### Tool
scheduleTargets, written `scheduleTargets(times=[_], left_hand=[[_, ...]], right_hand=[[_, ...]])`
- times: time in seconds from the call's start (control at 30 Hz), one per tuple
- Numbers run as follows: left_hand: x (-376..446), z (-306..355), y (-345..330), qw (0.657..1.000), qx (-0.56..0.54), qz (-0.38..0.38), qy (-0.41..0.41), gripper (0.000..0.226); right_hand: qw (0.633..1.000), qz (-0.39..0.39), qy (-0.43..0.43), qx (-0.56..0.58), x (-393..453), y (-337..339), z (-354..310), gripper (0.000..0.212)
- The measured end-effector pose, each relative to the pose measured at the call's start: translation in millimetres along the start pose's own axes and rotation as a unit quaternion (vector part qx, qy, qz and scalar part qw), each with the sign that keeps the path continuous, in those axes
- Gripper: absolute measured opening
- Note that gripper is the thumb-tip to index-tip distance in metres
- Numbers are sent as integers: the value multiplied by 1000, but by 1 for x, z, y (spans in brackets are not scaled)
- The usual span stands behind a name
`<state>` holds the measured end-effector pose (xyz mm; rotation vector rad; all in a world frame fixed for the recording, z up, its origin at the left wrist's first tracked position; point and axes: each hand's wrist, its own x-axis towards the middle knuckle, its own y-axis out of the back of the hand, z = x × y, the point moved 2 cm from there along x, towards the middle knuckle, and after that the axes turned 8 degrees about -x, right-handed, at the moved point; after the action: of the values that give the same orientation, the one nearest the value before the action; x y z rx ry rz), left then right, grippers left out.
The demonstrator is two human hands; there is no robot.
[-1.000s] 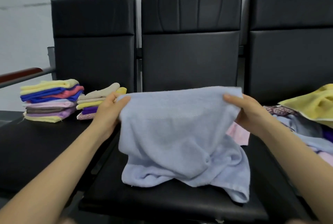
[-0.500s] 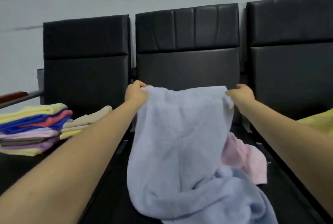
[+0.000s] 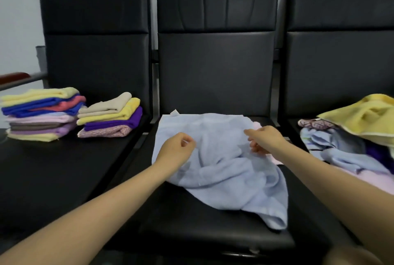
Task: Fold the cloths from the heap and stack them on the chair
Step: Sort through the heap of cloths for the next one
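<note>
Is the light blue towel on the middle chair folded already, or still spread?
Spread, not folded: the light blue towel lies partly flat, its near part crumpled.

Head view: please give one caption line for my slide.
Both hands, left hand and right hand, over a light blue cloth on the middle chair.
</note>
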<state>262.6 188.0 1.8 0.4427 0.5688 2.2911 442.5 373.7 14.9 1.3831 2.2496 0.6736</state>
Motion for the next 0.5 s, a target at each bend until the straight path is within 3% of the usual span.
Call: scheduleTargets(times=[0.07,0.2,0.33,0.43,0.5], left_hand=[[-19,-2,11,999,18,-17,20,28],[-44,-12,28,990,37,-71,119,44],[-56,-34,45,974,207,-36,78,36],[-56,-43,50,980,180,-6,83,32],[-56,-44,43,983,173,2,68,31]], right_hand=[[996,-24,-13,-79,-13,-3,5,59],[994,-55,5,-97,-29,-14,11,33],[990,-138,9,-12,-38,-21,7,33],[991,-131,-9,-30,-37,-24,-6,37],[985,-164,-13,-43,-34,-30,-11,36]])
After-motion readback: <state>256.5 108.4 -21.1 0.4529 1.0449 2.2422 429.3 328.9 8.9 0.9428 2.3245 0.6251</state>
